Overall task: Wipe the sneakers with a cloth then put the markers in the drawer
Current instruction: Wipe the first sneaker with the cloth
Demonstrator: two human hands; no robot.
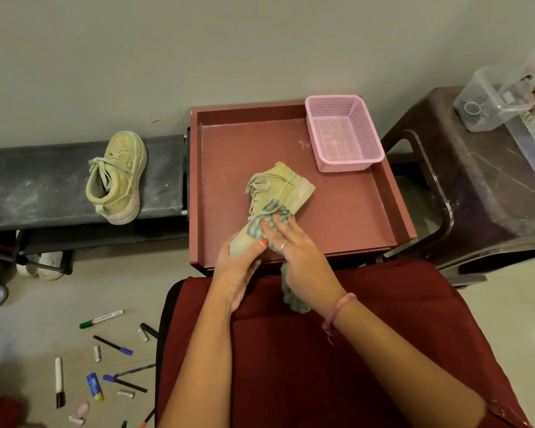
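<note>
Grey cloth pressed on sneaker by flat right hand; left hand grips its toe.

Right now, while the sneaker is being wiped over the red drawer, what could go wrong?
1. The left hand grips only the toe of the sneaker, which may twist under the cloth.
2. The cloth's hanging end may snag on the drawer edge.
3. The markers scattered on the floor could get stepped on.

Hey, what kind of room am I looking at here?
Probably a home room or entryway, not a workshop: a sneaker sits on a low dark shoe rack against a plain wall, a plastic stool holds clear storage boxes, and markers lie scattered on the tiled floor.
</note>
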